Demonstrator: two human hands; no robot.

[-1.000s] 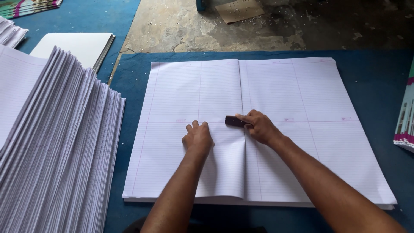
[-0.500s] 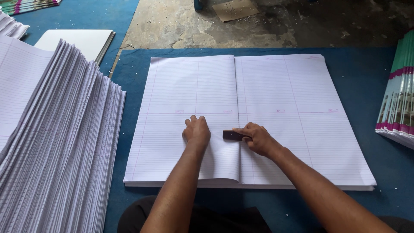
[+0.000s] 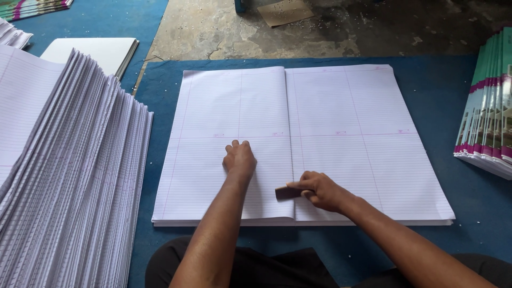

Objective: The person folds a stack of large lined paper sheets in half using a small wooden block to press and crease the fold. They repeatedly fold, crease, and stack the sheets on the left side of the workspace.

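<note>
A large stack of ruled white sheets (image 3: pixel 346 122) lies unfolded on the blue mat, with a crease down its middle. My left hand (image 3: pixel 239 159) rests on the left half, fingers curled, pressing the paper flat. My right hand (image 3: pixel 320 190) grips a small dark brown block (image 3: pixel 286 192) and holds it against the crease near the sheets' front edge.
A tall fanned pile of ruled sheets (image 3: pixel 64 176) fills the left side. A white folded sheet bundle (image 3: pixel 98 52) lies behind it. Colourful booklet covers (image 3: pixel 488 106) are stacked at the right edge. Bare concrete floor (image 3: pixel 320 26) lies beyond the blue mat (image 3: pixel 426 74).
My right hand has drawn the brown block along the crease toward me, from mid-sheet to near the front edge. My left hand has stayed pressing the left half.
</note>
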